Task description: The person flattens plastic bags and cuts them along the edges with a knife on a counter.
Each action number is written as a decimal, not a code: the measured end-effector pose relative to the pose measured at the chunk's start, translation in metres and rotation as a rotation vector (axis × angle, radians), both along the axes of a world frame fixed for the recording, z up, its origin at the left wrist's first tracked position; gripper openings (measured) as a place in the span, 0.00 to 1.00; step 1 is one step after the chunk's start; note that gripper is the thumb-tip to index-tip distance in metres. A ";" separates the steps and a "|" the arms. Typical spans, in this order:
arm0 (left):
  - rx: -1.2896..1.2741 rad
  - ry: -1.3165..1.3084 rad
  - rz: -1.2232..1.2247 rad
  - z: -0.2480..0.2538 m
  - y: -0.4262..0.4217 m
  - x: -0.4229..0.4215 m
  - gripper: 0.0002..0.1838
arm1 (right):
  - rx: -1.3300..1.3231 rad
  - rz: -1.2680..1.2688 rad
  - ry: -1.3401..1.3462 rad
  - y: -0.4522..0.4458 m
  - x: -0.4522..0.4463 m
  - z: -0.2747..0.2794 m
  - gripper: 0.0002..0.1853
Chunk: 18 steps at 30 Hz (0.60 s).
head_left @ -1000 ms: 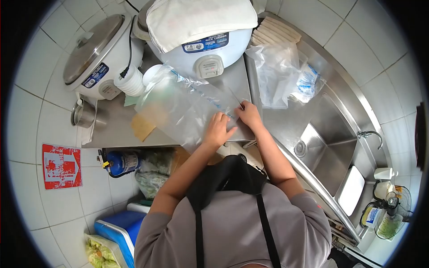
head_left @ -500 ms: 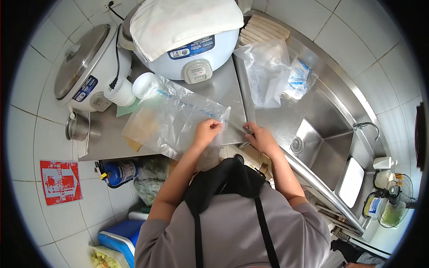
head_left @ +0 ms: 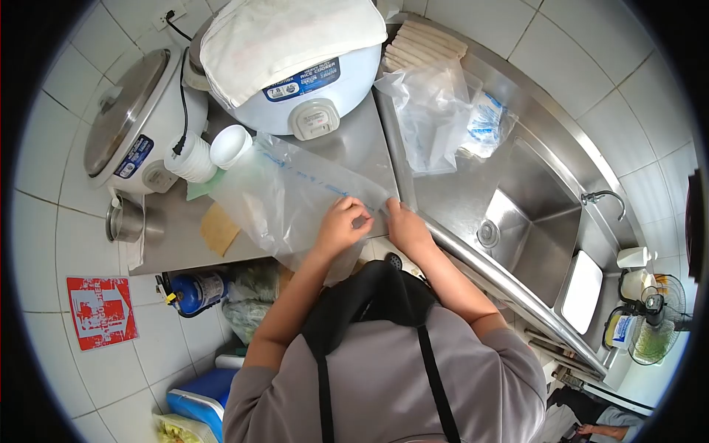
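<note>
A large clear plastic bag (head_left: 284,203) with faint blue print lies across the steel counter's front edge, one end hanging toward my body. My left hand (head_left: 344,227) is closed in a pinch at the bag's right end, thumb and forefinger forming a ring. Just to the right, my right hand (head_left: 408,227) has its fingers pressed together at the bag's corner. The film between the fingertips is too thin to make out fully. Left of the bag sits a flat tan piece (head_left: 219,229), like paper or cardboard.
Two rice cookers (head_left: 303,103) (head_left: 122,122) stand behind, the nearer topped by a white cloth (head_left: 288,44). Stacked white cups (head_left: 192,159) sit by the bag. Right are more plastic bags (head_left: 428,118), a steel sink (head_left: 528,236) and a faucet (head_left: 605,198). Another person's arm (head_left: 602,430) shows lower right.
My right hand has moved left, close to my left hand. The bag has shifted right and uncovered more of the tan piece. The view has turned slightly.
</note>
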<state>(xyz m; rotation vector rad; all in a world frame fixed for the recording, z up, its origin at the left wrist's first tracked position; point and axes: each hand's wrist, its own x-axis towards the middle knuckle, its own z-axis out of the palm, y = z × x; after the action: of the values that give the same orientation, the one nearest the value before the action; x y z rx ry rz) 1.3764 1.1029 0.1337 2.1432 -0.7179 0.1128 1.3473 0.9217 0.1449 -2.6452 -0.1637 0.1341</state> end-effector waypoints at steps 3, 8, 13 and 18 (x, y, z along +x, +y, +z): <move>0.035 -0.056 0.228 0.008 -0.016 0.001 0.15 | 0.054 -0.043 0.080 -0.001 -0.001 0.004 0.13; 0.296 -0.142 0.441 -0.029 -0.051 0.017 0.32 | 0.085 -0.002 0.054 0.003 0.008 -0.002 0.12; 0.402 -0.072 0.390 -0.032 -0.053 0.014 0.41 | 0.089 -0.011 -0.070 -0.009 0.033 -0.005 0.13; 0.446 -0.037 0.374 -0.032 -0.054 0.016 0.43 | 0.058 -0.039 0.072 -0.029 0.028 -0.003 0.14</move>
<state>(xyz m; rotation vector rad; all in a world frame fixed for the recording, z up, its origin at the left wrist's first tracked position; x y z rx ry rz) 1.3920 1.0486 0.1016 2.6939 -0.3758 0.2069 1.3752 0.8923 0.1424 -2.5797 -0.0911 0.2085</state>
